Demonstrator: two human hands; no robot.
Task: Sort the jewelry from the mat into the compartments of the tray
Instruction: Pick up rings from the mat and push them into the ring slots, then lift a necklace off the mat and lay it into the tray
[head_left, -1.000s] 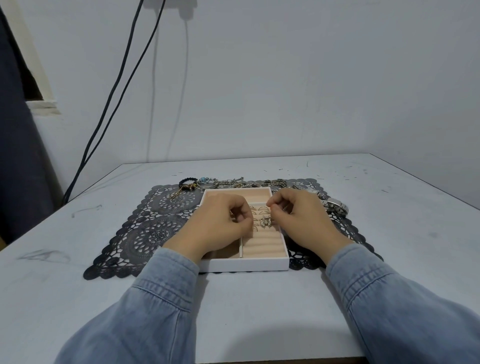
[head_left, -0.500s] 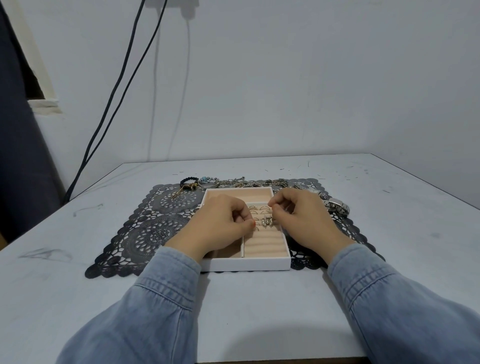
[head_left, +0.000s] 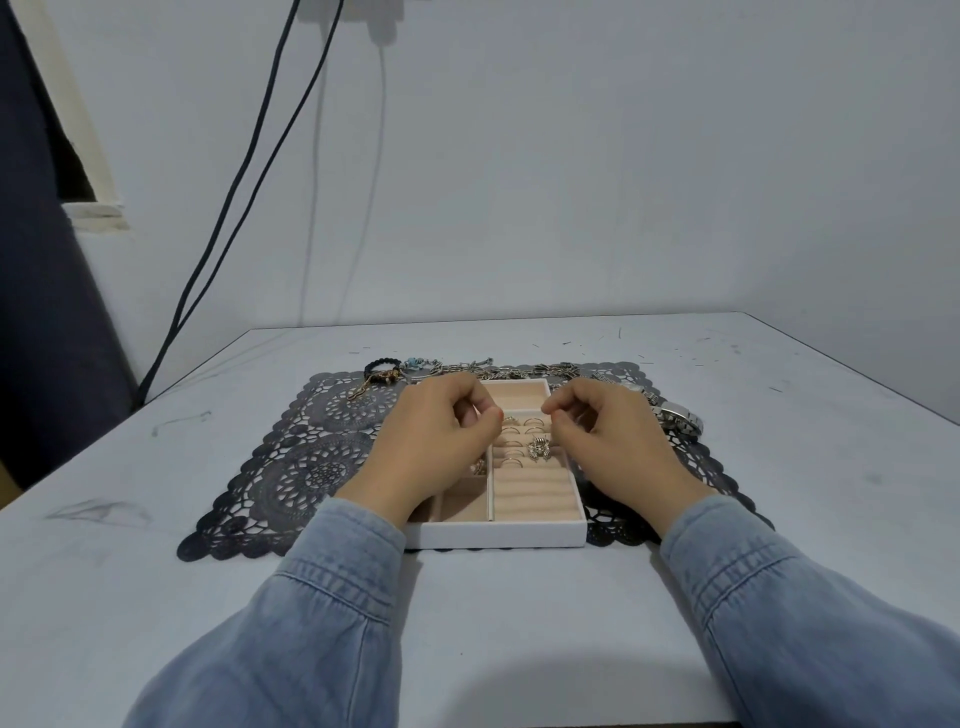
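My left hand (head_left: 436, 441) and right hand (head_left: 615, 444) curl over the tray (head_left: 493, 535), gripping what I cannot tell, probably to seat rings (head_left: 533, 422) in its slots, while chains (head_left: 498, 371) lie on the mat (head_left: 311, 457) behind it.

tray (head_left: 498, 535): white, beige-lined, on mat (head_left: 311, 467) | rings (head_left: 511, 447): in ridged slots | chains (head_left: 498, 371): mat's far edge

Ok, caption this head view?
Left hand and right hand poised over the tray, rings slotted, on a lace mat.
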